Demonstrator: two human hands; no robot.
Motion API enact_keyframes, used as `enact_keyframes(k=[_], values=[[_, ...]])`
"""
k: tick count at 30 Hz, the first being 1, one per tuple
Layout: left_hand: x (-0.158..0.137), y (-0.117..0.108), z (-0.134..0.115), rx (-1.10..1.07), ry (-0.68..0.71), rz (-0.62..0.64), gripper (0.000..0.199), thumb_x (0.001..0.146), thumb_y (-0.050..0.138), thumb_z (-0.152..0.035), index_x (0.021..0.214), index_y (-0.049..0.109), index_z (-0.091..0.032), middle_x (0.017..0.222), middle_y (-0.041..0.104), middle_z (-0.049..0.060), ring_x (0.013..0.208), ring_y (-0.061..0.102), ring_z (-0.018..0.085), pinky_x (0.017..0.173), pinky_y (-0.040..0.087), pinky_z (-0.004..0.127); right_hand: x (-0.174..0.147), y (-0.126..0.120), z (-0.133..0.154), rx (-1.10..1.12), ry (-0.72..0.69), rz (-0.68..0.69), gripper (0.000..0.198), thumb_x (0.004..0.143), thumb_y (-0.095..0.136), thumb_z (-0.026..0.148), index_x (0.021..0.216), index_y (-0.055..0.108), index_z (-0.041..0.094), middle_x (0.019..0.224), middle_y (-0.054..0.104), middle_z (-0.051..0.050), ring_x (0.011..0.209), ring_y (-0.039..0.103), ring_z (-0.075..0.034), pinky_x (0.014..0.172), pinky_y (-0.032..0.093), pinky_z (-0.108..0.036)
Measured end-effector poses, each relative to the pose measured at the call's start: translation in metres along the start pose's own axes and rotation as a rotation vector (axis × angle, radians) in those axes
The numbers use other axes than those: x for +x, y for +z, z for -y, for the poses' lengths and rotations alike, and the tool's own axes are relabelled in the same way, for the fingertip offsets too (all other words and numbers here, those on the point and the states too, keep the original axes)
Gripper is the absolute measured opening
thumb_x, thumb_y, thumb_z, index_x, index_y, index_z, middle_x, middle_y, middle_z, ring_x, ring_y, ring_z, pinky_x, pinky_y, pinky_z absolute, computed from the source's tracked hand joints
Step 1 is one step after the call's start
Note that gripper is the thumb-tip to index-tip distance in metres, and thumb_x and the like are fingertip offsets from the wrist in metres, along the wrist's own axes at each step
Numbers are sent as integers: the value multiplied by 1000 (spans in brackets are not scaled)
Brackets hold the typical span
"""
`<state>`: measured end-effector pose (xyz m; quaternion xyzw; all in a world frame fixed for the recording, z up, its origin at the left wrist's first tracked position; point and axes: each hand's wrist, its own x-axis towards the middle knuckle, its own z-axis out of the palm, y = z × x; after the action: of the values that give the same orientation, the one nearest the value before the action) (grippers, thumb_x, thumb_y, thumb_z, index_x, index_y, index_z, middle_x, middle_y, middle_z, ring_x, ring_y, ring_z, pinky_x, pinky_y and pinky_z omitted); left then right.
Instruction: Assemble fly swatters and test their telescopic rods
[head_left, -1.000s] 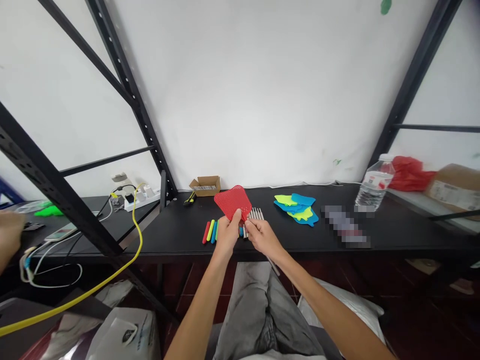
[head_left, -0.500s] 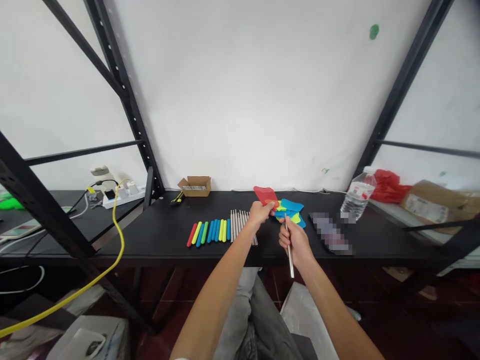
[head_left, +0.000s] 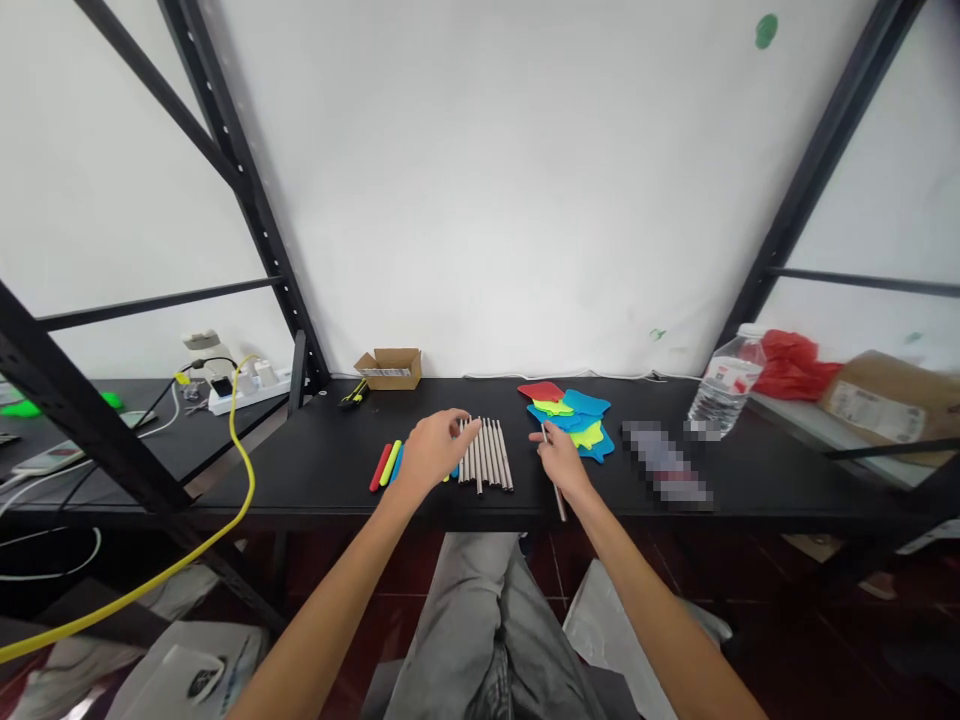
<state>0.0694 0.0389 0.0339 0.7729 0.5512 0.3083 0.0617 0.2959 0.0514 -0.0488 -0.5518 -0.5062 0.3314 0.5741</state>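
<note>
My left hand (head_left: 435, 445) is over the left end of a row of thin metal tubes (head_left: 491, 455), thumb and fingers apart at their upper ends. It hides part of a row of coloured plastic handles, of which a red handle (head_left: 380, 467) and a yellow handle (head_left: 390, 463) show. In my right hand (head_left: 562, 460) is a single metal tube (head_left: 560, 502), pointing down toward the table's front edge. Just beyond that hand lies a pile of flat plastic pieces: a red piece (head_left: 540, 392) on the left, blue pieces (head_left: 586, 403) and a yellow-green piece (head_left: 589, 436).
An open cardboard box (head_left: 397, 370) and a black-and-yellow cutter (head_left: 352, 395) lie at the back left of the black table (head_left: 300, 470). On the right are a blurred flat object (head_left: 667, 462) and a water bottle (head_left: 727, 385). A yellow cable (head_left: 244, 460) hangs at the left.
My left hand has let go of the red piece, which now lies on the pile, and has moved left to the tubes. My right hand has shifted slightly left with its tube.
</note>
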Motion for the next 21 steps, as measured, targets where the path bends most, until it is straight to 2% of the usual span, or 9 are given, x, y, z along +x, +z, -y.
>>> enact_keyframes(k=[2,4,8,12,16,18,21], values=[[-17,-4,13,103,112,2,49,89,47,-56,120,65,-23,107,68,9,98,61,25,87,43,33,13,10,-1,-337,-83,-15,55,70,46,7,122,61,16,108,68,-11,95,63,-22,83,48,-33],[-32,0,23,208,204,27,52,87,52,-57,126,61,-25,124,62,10,111,56,29,97,39,40,22,20,0,-576,-159,17,56,72,45,3,126,59,10,116,66,-16,110,59,-26,94,43,-36],[-45,24,31,238,347,121,67,82,52,-66,140,48,-32,147,45,8,134,39,34,110,28,50,24,36,2,-788,-285,54,50,79,41,2,126,59,4,125,62,-20,123,52,-28,104,34,-37],[-38,41,27,190,401,174,71,81,49,-72,141,47,-33,150,41,9,138,34,36,112,23,56,27,36,14,-816,-357,18,38,88,42,14,119,64,11,121,64,-14,118,53,-25,103,35,-34],[-29,42,29,140,426,177,63,86,44,-68,137,51,-32,146,47,9,135,39,34,111,27,55,56,18,27,-967,-399,-82,39,94,40,28,123,63,14,127,61,-13,120,50,-28,102,33,-38],[-27,41,31,129,432,170,61,88,41,-67,135,52,-31,143,49,10,133,41,33,110,29,55,74,6,27,-1078,-354,-95,45,94,41,37,131,57,16,139,53,-14,128,43,-34,102,30,-44],[-25,42,28,123,443,155,63,87,41,-69,135,52,-30,144,48,11,133,41,34,110,28,56,89,-8,17,-1193,-226,14,52,93,41,50,132,57,19,141,51,-15,129,41,-38,100,30,-48]])
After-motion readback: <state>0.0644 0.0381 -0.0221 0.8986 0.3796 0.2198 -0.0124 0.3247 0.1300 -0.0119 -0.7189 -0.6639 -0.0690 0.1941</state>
